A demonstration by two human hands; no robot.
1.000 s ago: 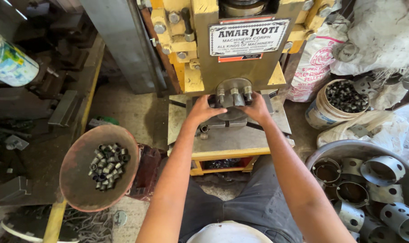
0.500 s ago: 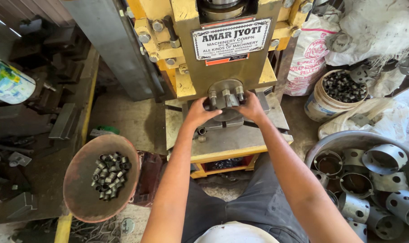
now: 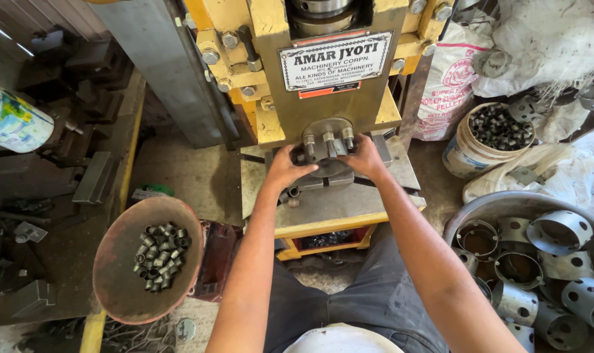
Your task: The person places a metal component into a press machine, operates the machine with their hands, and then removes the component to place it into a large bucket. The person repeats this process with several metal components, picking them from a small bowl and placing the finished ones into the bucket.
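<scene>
A yellow power press (image 3: pixel 323 72) stands in front of me, with a round grey die fixture (image 3: pixel 328 145) carrying three bolts at its lower front. My left hand (image 3: pixel 285 168) grips the left side of that fixture. My right hand (image 3: pixel 364 159) holds its right side, fingers curled against it. Both hands rest just above the grey press bed plate (image 3: pixel 323 202). What lies between the fingers under the fixture is hidden. A rusty round pan (image 3: pixel 143 261) with several small metal bushes (image 3: pixel 161 256) sits at my lower left.
A bucket (image 3: pixel 480 140) of dark metal pieces stands at right beside white sacks (image 3: pixel 539 46). A large tub (image 3: pixel 539 255) at lower right holds several perforated metal rings. Steel blocks and scrap (image 3: pixel 42 196) clutter the left. A paint can (image 3: pixel 12 121) sits far left.
The view has shifted slightly, so the press sits higher and more to the right. Both hands stay on the die fixture in much the same grip.
</scene>
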